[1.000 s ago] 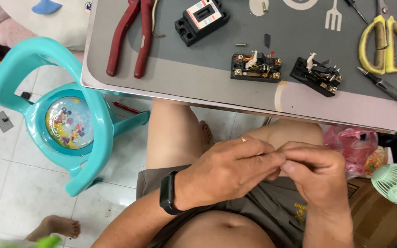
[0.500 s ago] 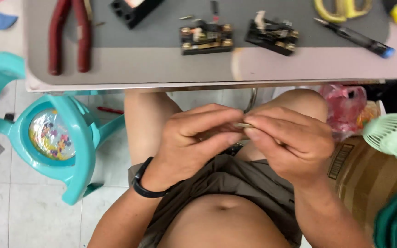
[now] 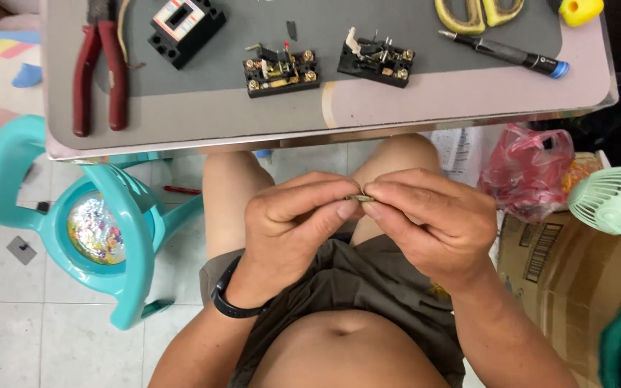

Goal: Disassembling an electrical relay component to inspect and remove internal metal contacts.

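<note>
Tabletop (image 3: 411, 100): fills the 12 o'clock band of the view, grey mat on a paler top with rounded corners.
Stool (image 3: 120, 215): teal plastic child's seat at 9 o'clock, on the tiled floor, a shiny picture disc in its middle.
Cardboard box (image 3: 576, 273): at 4 o'clock, beside the right forearm.
Pink bag (image 3: 530, 172): crumpled plastic at 3 o'clock, just above the box.
Fan (image 3: 616, 201): pale green, round grille, at 3 o'clock at the frame edge.
Left hand (image 3: 292, 230): over the lap at centre, a black band on its wrist; thumb and forefinger pressed together on the small metal piece.
Right hand (image 3: 433, 223): just to the 3 o'clock side of the left one, fingertips touching it; its fingers pinch the same piece from the other end.
Pliers (image 3: 98, 68): red handles, lying at 10 o'clock on the tabletop, handles toward the near edge.
Scissors (image 3: 479, 11): yellow handles, at 1 o'clock, cut off by the top edge.
Breaker (image 3: 185, 29): black block with a white face, at 11 o'clock.
Switch bases (image 3: 282, 68): two black ones with brass screws, side by side at 12 o'clock; the second (image 3: 376, 59) sits to the right.
Screwdriver (image 3: 504, 52): slim, black, blue cap, at 1 o'clock.
Small metal piece (image 3: 360, 197): thin, brassy, held between both hands above the lap, well below the tabletop edge; its shape is too small to tell.
</note>
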